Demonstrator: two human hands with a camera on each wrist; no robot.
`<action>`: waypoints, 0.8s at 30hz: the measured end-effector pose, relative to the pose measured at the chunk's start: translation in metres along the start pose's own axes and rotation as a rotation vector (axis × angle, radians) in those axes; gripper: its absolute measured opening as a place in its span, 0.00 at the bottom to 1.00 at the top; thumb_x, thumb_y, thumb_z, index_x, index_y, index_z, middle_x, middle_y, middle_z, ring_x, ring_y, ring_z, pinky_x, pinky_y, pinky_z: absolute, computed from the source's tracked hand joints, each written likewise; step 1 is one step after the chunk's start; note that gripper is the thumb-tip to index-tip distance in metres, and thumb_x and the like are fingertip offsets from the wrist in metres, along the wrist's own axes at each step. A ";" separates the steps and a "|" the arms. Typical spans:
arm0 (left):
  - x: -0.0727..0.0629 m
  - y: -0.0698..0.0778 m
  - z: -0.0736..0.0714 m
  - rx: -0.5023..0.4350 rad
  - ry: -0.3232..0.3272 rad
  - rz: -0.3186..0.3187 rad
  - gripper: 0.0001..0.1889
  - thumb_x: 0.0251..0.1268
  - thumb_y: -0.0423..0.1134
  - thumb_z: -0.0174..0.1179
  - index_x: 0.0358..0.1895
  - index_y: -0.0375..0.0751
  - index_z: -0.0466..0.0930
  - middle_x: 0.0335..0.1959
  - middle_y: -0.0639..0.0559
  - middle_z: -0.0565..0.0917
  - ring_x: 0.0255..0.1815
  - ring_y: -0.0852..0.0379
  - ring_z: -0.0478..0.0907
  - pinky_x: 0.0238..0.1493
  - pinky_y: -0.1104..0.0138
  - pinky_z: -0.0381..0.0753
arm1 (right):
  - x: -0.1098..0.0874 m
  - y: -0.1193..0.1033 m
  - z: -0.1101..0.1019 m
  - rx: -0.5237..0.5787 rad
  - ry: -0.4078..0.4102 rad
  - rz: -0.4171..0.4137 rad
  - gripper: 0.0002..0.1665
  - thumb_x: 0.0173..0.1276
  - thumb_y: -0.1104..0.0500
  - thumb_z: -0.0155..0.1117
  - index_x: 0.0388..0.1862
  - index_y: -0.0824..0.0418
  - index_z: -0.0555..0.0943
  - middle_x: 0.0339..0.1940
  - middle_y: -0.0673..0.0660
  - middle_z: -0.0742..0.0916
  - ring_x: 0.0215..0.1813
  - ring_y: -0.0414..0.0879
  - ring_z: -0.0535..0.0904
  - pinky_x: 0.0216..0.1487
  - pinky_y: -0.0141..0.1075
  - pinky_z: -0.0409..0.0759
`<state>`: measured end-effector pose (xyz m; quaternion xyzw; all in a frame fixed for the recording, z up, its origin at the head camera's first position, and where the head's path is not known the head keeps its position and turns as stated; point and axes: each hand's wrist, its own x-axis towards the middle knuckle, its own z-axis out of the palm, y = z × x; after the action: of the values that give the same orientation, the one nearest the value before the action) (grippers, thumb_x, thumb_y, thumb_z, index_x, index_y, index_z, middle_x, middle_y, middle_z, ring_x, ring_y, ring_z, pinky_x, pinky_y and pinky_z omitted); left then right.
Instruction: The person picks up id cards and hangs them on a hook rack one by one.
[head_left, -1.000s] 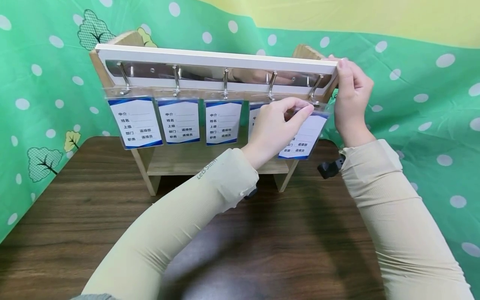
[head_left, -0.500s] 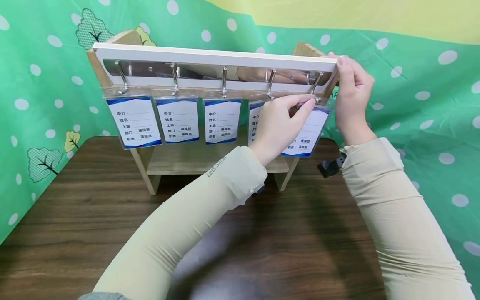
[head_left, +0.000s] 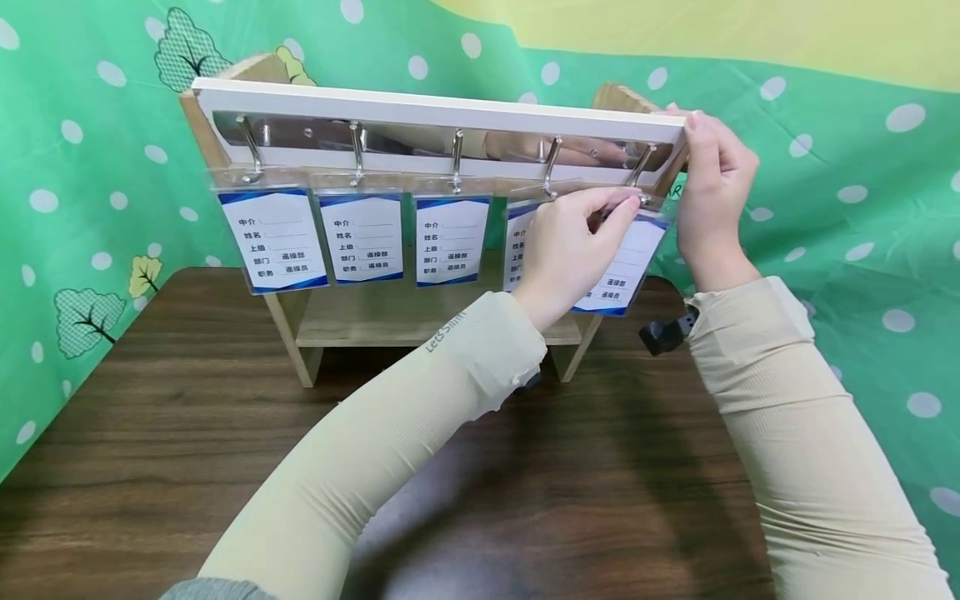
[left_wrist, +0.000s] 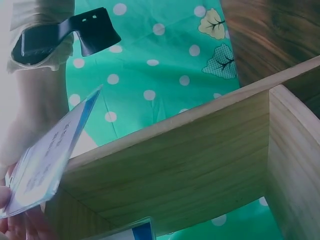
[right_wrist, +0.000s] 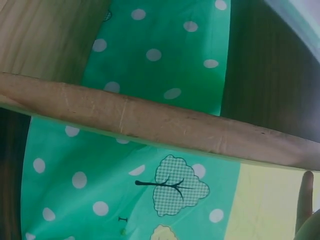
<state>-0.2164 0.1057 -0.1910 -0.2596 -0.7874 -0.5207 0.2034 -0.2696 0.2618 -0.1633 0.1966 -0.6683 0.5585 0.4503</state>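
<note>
A wooden stand carries a white-faced hook rack [head_left: 420, 104] with several metal hooks. My left hand [head_left: 566, 250] pinches the top edge of the rightmost badge holder [head_left: 628, 250], a clear sleeve with a white and blue card, right at the end hook [head_left: 641, 171]. The fingers hide whether its slot is over that hook. In the left wrist view, this badge holder [left_wrist: 47, 155] tilts beside the fingertips. My right hand [head_left: 712, 196] grips the rack's right end, thumb at the front edge.
More badge holders hang from the other hooks, including the leftmost badge holder [head_left: 273, 237]; the fourth is partly behind my left hand. A lower shelf [head_left: 375, 321] joins the stand's legs on the dark wooden table [head_left: 187, 417]. Green dotted cloth [head_left: 862, 250] surrounds it.
My left hand has shifted slightly right and up with the badge holder, closer to the end hook's tip. My right hand keeps its grip on the rack; the head view has shifted a little.
</note>
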 end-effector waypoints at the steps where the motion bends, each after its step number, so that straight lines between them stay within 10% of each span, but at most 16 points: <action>1: 0.000 0.000 0.000 0.007 0.003 0.002 0.15 0.76 0.46 0.54 0.57 0.49 0.84 0.48 0.57 0.88 0.31 0.67 0.77 0.31 0.77 0.70 | 0.000 0.000 0.001 0.009 0.008 0.010 0.18 0.74 0.62 0.50 0.37 0.56 0.90 0.40 0.45 0.91 0.49 0.42 0.83 0.46 0.29 0.74; 24: 0.005 -0.003 0.002 0.117 0.041 -0.062 0.16 0.77 0.49 0.51 0.57 0.54 0.83 0.44 0.60 0.89 0.29 0.68 0.77 0.31 0.76 0.69 | 0.000 0.001 0.006 0.052 0.061 0.024 0.18 0.73 0.64 0.52 0.31 0.57 0.89 0.38 0.45 0.90 0.51 0.42 0.83 0.53 0.30 0.74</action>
<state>-0.2222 0.1073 -0.1915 -0.2121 -0.8197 -0.4853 0.2181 -0.2725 0.2569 -0.1642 0.1833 -0.6418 0.5868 0.4584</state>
